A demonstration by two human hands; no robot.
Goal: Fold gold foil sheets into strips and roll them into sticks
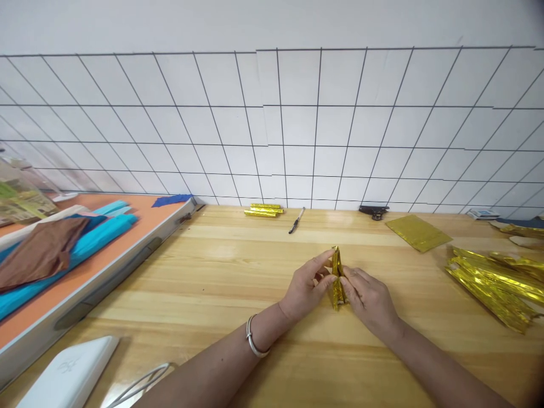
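A narrow folded strip of gold foil paper [336, 283] stands on edge between my two hands, over the middle of the wooden table. My left hand [306, 283] has its thumb and fingers closed on the strip's left side. On the other side, my right hand [369, 296] pinches it with the thumb in front. Part of the foil is hidden behind the fingers. Beyond the hands lies a pen [296, 221], and gold foil rolls [263, 211] rest against the wall.
A flat gold sheet [419, 233] and a heap of crinkled gold foil [495, 286] lie to the right. Near the wall is a black stapler-like object [374, 212]. At left are an orange surface with coloured paper [102, 241], a white device [68, 371] and a cable [142, 382].
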